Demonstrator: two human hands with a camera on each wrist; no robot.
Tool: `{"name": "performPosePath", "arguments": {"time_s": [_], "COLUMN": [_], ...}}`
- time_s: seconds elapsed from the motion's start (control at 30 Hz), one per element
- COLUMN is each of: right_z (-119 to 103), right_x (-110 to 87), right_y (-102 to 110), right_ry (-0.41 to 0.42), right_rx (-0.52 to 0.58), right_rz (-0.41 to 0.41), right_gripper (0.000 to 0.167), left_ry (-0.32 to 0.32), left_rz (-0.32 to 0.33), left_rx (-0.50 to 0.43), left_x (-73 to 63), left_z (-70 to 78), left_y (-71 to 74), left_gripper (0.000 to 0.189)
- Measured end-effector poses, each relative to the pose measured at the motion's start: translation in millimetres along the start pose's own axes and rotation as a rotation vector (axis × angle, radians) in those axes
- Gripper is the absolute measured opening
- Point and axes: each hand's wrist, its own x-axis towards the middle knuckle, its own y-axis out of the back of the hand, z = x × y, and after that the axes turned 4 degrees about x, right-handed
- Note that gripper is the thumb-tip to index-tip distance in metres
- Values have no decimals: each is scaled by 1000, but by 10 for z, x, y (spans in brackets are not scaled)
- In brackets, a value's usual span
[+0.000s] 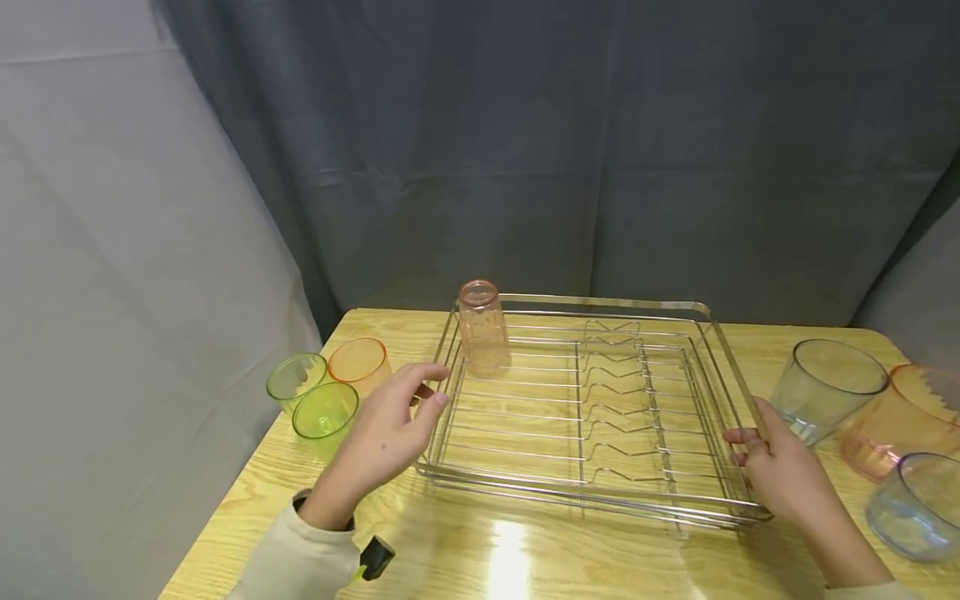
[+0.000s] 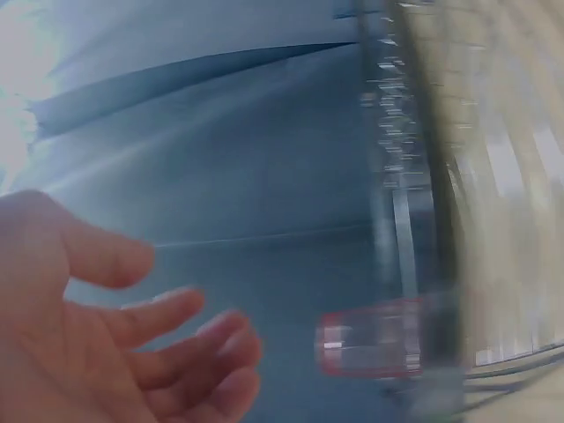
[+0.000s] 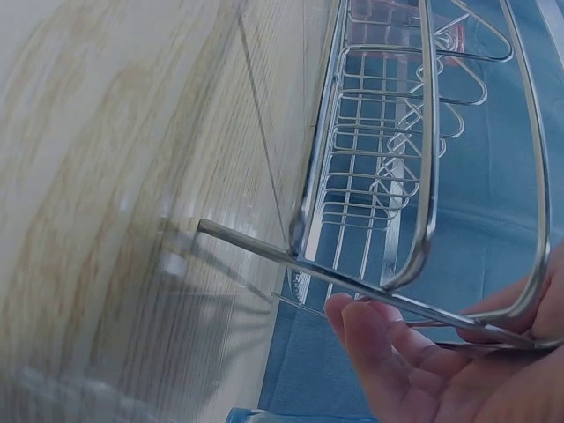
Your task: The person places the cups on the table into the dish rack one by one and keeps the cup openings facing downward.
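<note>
A silver wire dish rack [image 1: 600,301] sits across the middle of the wooden table. In its far left corner a pink clear tumbler [image 1: 483,333] stands, apparently upside down; it is blurred in the left wrist view. My right hand [image 1: 787,475] grips the rack's right rim, thumb on one side and fingers curled beneath the wire [image 3: 430,159] in the right wrist view. Beside the rack's left side is my left hand [image 1: 390,425], its fingers loosely bent. The left wrist view shows nothing in that palm [image 2: 53,361].
Left of the rack stand two green cups [image 1: 325,421] and an orange cup [image 1: 363,371], close to my left hand. On the right are a grey glass [image 1: 828,387], an orange glass [image 1: 896,425] and a blue glass [image 1: 918,512]. A dark curtain [image 1: 480,167] hangs behind the table.
</note>
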Motion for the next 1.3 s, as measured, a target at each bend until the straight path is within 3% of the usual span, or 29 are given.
{"name": "performPosePath", "arguments": {"time_s": [0.23,0.43,0.67,0.87,1.3], "right_z": [-18,-6,46,29,-33], "right_x": [-16,-3,-6,20,-24], "right_y": [0,18,39,13,88], "right_ry": [7,1,-8,-1,19], "right_rx": [-5,-44,-142,-142,-220], "right_rz": [16,23,52,55,56], "right_gripper": [56,57,72,73,79], "left_ry": [52,115,161,222,177], "left_rz": [111,176,91,34,28], "left_rx": [-24,-73,-70,-127,-138], "left_x": [43,149,222,228,238], "left_z": [-267,-403,-536,-638,-703], "left_y": [-404,-583,-670,-725,-799], "left_gripper": [44,51,60,63,54]}}
